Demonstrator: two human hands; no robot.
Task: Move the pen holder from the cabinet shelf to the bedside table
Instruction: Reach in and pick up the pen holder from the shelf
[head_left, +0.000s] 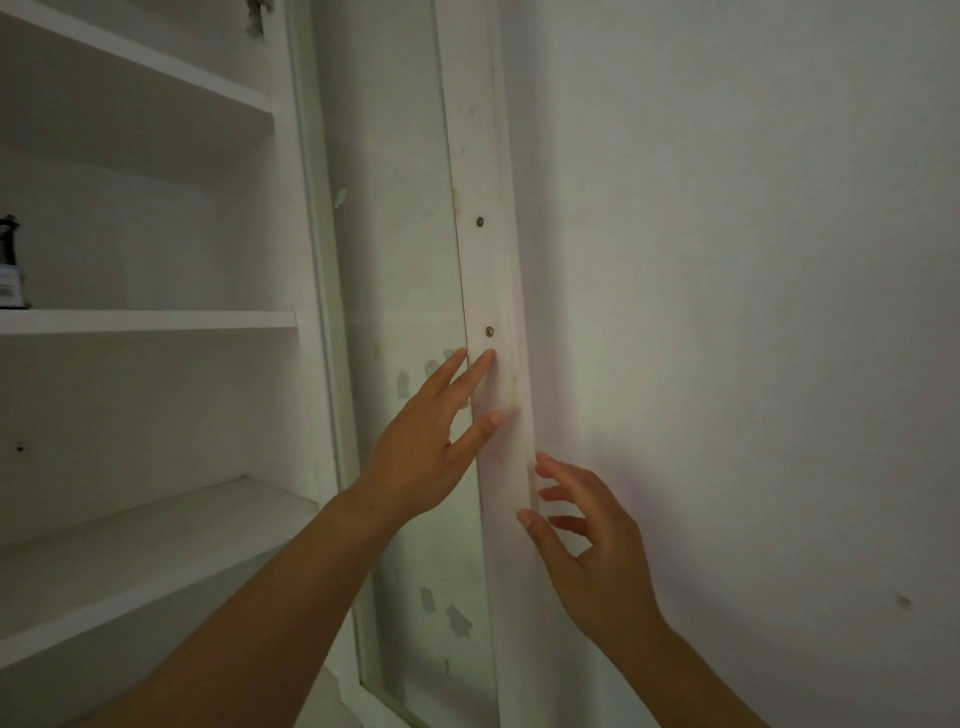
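Against the white door edge (496, 332) at the middle of the view, both bare hands are raised with nothing in them. The left hand (423, 441) has its fingers (480, 366) spread wide, two fingertips touching the door edge just below a small screw (489, 331), the thumb lying against the same strip lower down. The right hand (592, 551) is nearer and lower, to the right of the left one, with its fingers loosely curled and apart; its thumb tip touches the strip, while the other fingertips sit close to the wall (727, 260). A second screw (480, 222) sits higher on the strip. Between the door edge and the shelves runs a pale glass panel (395, 260) with a few grey marks.

On the left stands the open white cabinet (306, 208) with three shelves in view. At the far left edge of the middle shelf (156, 319) a dark object (9, 260) stands upright, cut off by the frame; whether it is the pen holder cannot be told. It is well apart from both hands. The lower shelf (156, 545) slopes toward the near left.
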